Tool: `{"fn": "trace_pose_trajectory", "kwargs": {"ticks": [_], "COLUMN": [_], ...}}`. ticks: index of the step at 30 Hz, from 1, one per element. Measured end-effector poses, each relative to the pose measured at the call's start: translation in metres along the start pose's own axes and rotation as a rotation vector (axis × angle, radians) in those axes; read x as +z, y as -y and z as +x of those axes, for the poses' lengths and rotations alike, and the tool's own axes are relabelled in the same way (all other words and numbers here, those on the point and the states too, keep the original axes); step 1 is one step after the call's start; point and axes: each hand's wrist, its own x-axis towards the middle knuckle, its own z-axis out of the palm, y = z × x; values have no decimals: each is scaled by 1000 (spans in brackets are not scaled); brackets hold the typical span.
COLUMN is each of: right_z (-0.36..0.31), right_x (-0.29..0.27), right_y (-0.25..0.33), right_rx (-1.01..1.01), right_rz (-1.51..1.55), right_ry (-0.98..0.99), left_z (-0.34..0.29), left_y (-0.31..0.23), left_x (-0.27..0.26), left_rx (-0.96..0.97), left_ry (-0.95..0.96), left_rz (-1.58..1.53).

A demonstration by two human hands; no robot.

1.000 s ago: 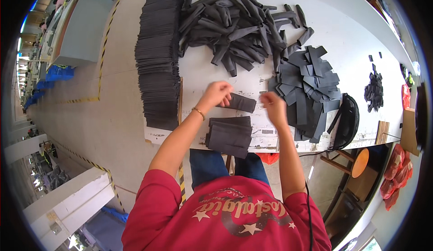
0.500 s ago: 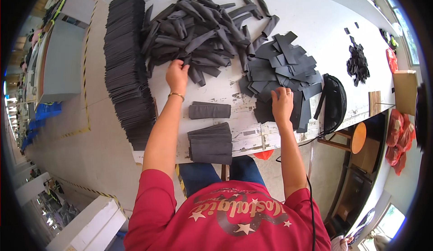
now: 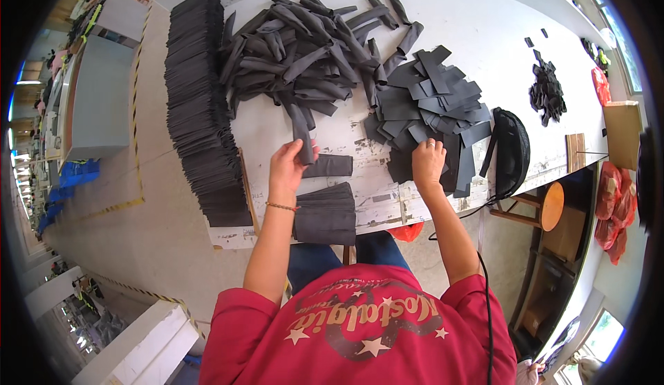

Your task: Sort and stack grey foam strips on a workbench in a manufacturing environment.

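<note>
In my left hand (image 3: 287, 171) is one end of a rolled dark-grey fabric tube (image 3: 299, 133), its far end reaching toward a heap of similar fabric tubes (image 3: 297, 53). Below that hand lies a short dark fabric piece (image 3: 332, 166), flat on the table, and nearer me a fanned stack of dark fabric pieces (image 3: 325, 212). My right hand (image 3: 429, 164) rests on a pile of flat dark rectangular pieces (image 3: 408, 105), fingers bent and drawn together. Its fingertips are against the pile, and whatever they pinch is hidden.
A long row of tightly stacked dark pieces (image 3: 200, 108) lines the table's left side. Right of the flat pile sit a black pouch (image 3: 512, 153) with a cable and a small heap of black bits (image 3: 548, 91). A round wooden stool (image 3: 551, 209) stands beyond the front edge.
My left hand has come back toward me from the heap, drawing a fabric tube with it. My right hand stays at the flat pile, its fingers now closer together.
</note>
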Motion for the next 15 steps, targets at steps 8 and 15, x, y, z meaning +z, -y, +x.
{"fn": "trace_pose_trajectory", "kwargs": {"ticks": [8,15], "right_z": [10,-31], "right_x": [-87,-155], "right_y": [-1,44], "right_rx": [92,-334], "right_rz": [1061,1163], "right_ry": [-257,54], "left_z": [-29,-42], "left_y": [5,-9], "left_x": [21,45], "left_rx": [-2,-5], "left_ry": [84,111], "left_rz": [-238,-351]}}
